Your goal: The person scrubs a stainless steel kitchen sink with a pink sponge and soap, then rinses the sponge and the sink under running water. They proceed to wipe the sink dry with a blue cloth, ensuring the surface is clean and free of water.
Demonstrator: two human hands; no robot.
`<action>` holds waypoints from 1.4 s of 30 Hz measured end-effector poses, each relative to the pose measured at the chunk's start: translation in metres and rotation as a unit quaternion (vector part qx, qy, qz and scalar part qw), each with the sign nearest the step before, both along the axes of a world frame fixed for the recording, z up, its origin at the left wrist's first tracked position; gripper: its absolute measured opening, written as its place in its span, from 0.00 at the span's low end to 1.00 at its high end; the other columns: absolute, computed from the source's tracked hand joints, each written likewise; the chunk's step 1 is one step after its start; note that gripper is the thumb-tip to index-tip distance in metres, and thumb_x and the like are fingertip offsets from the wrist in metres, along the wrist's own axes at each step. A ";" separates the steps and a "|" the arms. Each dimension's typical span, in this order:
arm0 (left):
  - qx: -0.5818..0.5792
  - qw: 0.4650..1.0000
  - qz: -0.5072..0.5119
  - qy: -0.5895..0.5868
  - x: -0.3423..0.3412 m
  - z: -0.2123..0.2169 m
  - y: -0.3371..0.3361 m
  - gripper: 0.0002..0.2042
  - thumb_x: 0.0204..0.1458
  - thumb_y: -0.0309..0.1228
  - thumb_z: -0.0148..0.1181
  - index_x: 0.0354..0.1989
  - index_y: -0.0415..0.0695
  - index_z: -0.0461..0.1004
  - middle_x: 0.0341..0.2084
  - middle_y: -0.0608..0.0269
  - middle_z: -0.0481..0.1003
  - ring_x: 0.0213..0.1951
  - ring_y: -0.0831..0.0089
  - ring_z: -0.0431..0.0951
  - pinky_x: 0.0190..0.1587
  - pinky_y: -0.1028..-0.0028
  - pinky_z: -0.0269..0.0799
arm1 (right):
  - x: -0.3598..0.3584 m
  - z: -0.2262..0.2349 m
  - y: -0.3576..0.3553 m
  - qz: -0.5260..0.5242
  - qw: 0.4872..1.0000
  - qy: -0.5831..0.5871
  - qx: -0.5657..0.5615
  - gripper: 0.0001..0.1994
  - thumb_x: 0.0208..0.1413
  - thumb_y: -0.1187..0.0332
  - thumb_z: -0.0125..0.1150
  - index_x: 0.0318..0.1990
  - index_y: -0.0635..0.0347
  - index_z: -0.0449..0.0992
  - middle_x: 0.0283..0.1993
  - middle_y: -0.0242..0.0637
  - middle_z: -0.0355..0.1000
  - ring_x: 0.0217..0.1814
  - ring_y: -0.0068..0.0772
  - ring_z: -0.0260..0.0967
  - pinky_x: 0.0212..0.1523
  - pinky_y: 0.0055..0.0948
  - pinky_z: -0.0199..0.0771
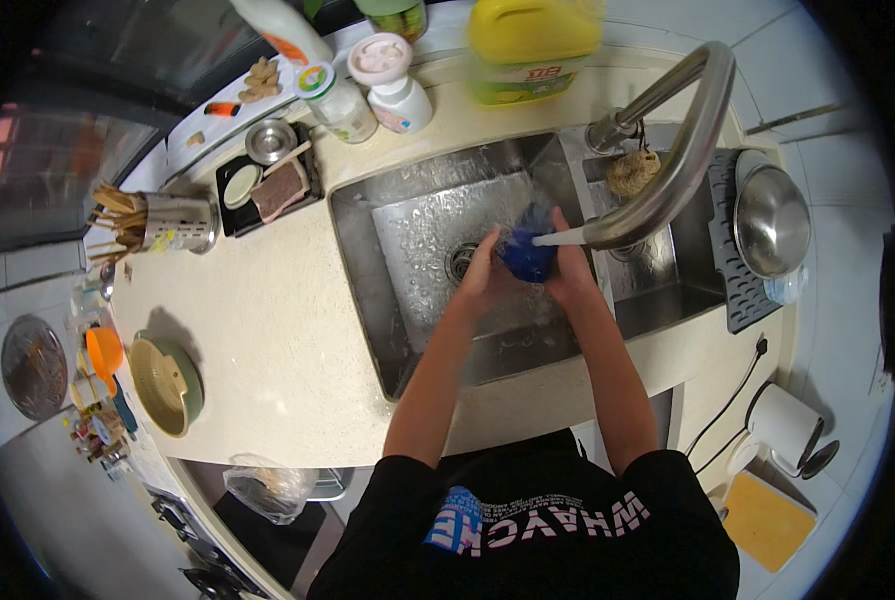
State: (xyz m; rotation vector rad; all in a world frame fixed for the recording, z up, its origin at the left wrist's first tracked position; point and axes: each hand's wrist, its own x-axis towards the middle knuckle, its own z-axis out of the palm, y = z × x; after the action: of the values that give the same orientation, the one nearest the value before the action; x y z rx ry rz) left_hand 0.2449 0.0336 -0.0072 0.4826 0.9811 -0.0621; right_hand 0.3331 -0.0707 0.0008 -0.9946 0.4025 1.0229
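Above the large basin of the steel sink (362,330), a dark blue rounded thing (527,260) is held between my two hands; splashing water blurs its shape, so I cannot tell its exact kind. My left hand (481,268) grips its left side, fingers curled against it. On its right side my right hand (569,268) closes in the same way. Water runs from the curved metal faucet (667,200) straight onto the blue thing. Behind my left hand lies the round drain (460,262), with droplets over the basin floor around it.
A loofah-like scrubber (632,174) hangs by the faucet base. Right of the sink, a steel bowl (771,222) rests on a grey drying rack (737,290). A yellow jug (532,50) and a pump bottle (397,95) stand behind. Left sit a utensil holder (182,222) and green bowl (189,372).
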 end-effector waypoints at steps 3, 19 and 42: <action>-0.086 0.971 0.132 -0.178 -0.001 -0.021 -0.019 0.19 0.56 0.38 0.50 0.53 0.42 0.65 0.43 0.60 0.72 0.44 0.66 0.74 0.49 0.69 0.68 | -0.007 0.015 0.000 0.081 0.927 -0.297 -0.213 0.24 0.59 0.56 0.52 0.57 0.62 0.62 0.51 0.34 0.67 0.48 0.27 0.67 0.44 0.28 0.69; 0.984 0.165 -0.009 -0.063 0.033 0.177 0.206 0.22 0.41 0.34 0.65 0.47 0.47 0.69 0.40 0.56 0.70 0.43 0.53 0.71 0.47 0.60 0.66 | -0.038 -0.013 0.086 -0.079 0.952 -0.226 -0.191 0.27 0.50 0.63 0.63 0.56 0.67 0.65 0.51 0.42 0.68 0.49 0.30 0.67 0.48 0.26 0.67; 0.855 0.309 -0.373 -0.186 0.105 0.156 0.261 0.22 0.40 0.32 0.58 0.49 0.59 0.67 0.46 0.53 0.67 0.44 0.54 0.74 0.43 0.59 0.73 | -0.038 -0.005 0.151 0.343 0.510 -0.745 -0.259 0.10 0.53 0.70 0.55 0.43 0.50 0.76 0.51 0.37 0.64 0.47 0.47 0.67 0.45 0.41 0.71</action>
State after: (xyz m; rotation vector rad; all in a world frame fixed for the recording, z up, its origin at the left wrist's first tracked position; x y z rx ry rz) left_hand 0.3494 0.2949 0.1492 2.8257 -0.2165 0.3290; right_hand 0.2954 0.0806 -0.0038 -2.2830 -1.3451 0.2896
